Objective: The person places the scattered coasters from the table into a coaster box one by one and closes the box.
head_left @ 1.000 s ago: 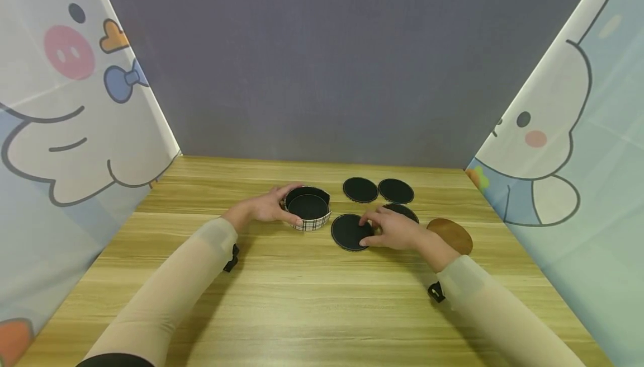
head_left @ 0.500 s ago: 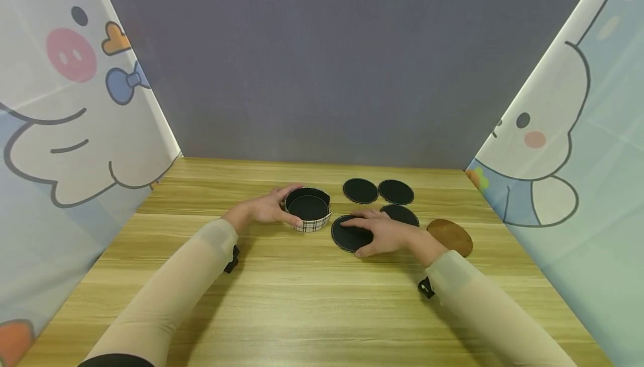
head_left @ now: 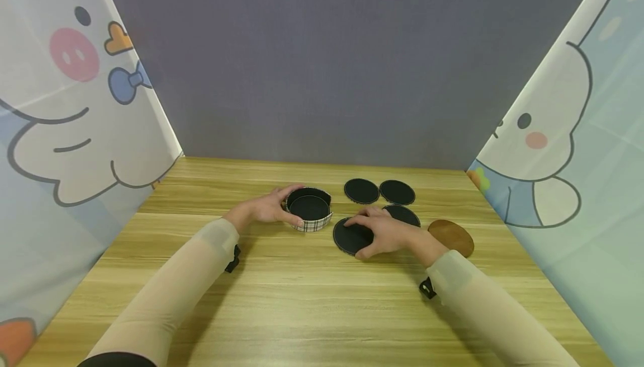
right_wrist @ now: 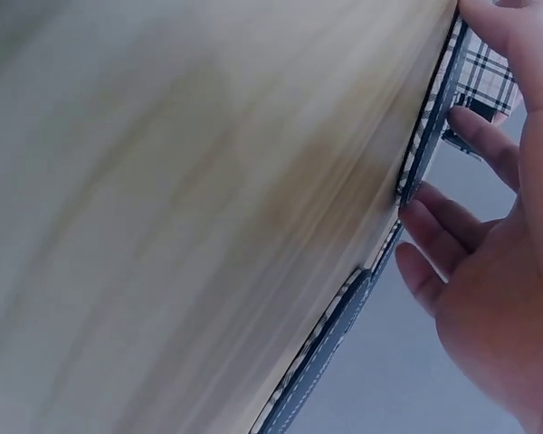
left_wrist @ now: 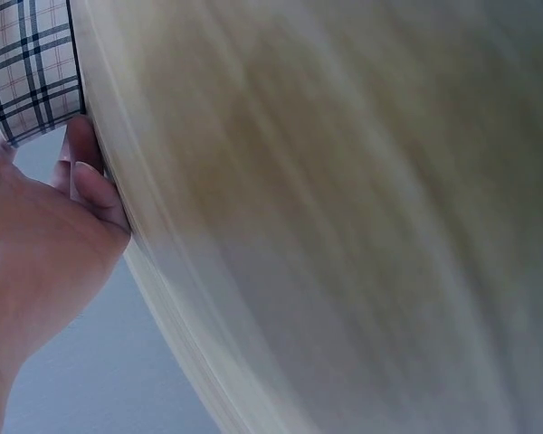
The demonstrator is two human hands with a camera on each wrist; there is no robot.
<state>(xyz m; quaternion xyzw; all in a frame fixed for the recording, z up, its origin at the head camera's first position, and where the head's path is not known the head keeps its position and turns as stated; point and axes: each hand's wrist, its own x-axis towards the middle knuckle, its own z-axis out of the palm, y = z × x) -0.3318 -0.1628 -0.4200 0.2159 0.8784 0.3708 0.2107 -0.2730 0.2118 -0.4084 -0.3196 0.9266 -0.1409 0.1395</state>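
Observation:
My left hand (head_left: 266, 207) grips a round coaster holder (head_left: 316, 225) by its left side, thumb in front and fingers behind. The holder has white plaid outside and black inside, with a black disc at its bottom; in the left wrist view its plaid wall (left_wrist: 34, 68) stands above the palm. My right hand (head_left: 387, 233) holds a black round coaster (head_left: 347, 239) to the holder's right. Its thumb is at the near edge, the index finger over the top and other fingers at the far rim. The right wrist view shows this coaster (right_wrist: 432, 117) edge-on, close to the table.
Two black coasters (head_left: 361, 191) (head_left: 397, 192) lie side by side farther back. Another coaster (head_left: 402, 215) lies behind my right hand, partly covered. A brown oval piece (head_left: 451, 237) lies to the right on the wooden table (head_left: 302, 311). A grey wall (head_left: 322, 65) rises behind.
My right hand has shifted left and closer over the coaster, its index finger now reaching across the top and its thumb at the near edge. The left hand and holder have stayed put.

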